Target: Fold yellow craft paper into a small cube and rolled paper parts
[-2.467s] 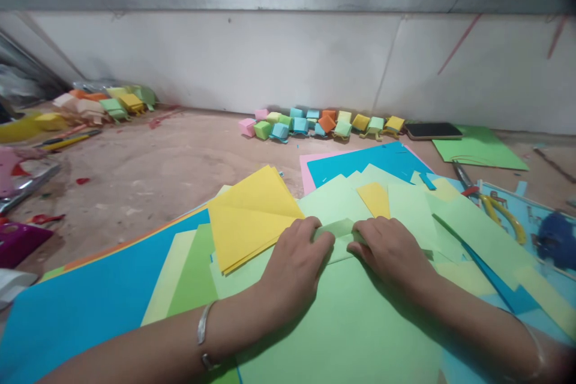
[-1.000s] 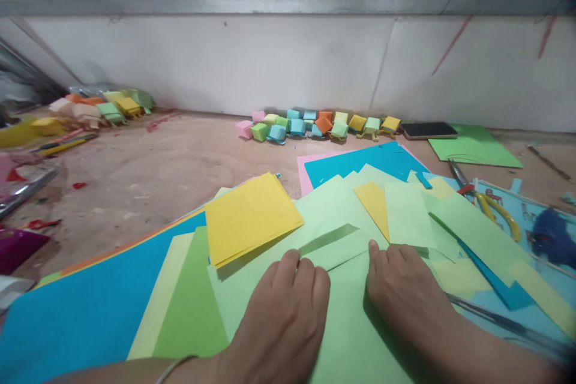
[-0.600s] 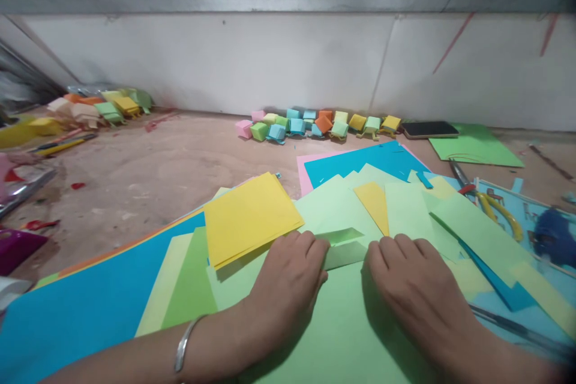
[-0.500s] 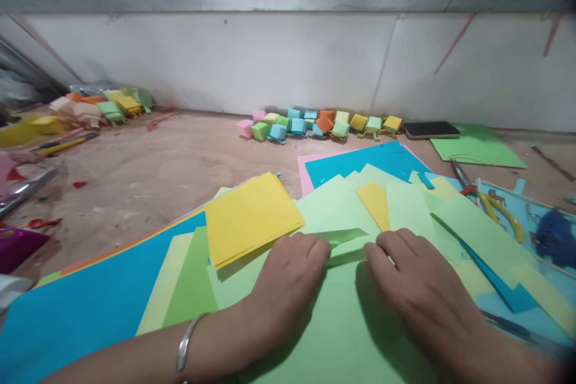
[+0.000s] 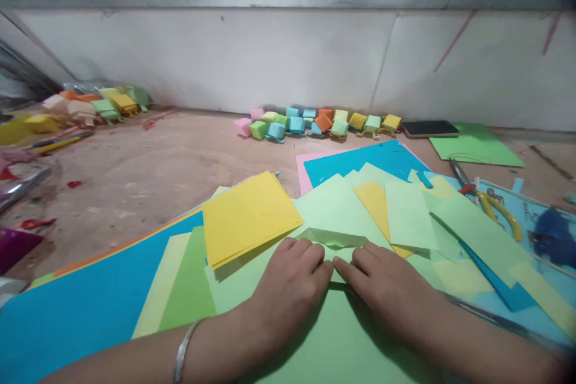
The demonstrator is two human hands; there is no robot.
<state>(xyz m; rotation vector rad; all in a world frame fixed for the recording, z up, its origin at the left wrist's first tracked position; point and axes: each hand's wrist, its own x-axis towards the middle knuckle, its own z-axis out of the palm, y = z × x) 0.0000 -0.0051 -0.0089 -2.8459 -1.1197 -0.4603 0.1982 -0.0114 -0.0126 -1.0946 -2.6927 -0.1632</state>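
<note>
Between my two hands is a light green piece of paper [image 5: 335, 239], folded, with its far edge standing up. My left hand [image 5: 292, 276], with a silver bangle [image 5: 182, 351] at the wrist, is closed on the paper's left part. My right hand [image 5: 382, 279] grips its right part, thumbs nearly meeting at the near fold. Under both hands lies a larger light green sheet [image 5: 346, 336]. A stack of yellow paper pieces [image 5: 249, 219] rests just beyond my left hand. Light green cut pieces [image 5: 407, 213] lie beyond my right hand.
Small folded paper cubes [image 5: 297, 125] in several colours line the wall, near a black phone [image 5: 429, 128]. Yellow-handled pliers [image 5: 499, 210] lie at right, and scissors [image 5: 486, 309] beside my right forearm. Blue sheets [image 5: 90, 288] spread at left. More paper shapes [image 5: 105, 109] sit at back left.
My right hand has moved left and nearer, so both thumbs almost meet. The folded green paper's far edge now stands up across the gap between the hands.
</note>
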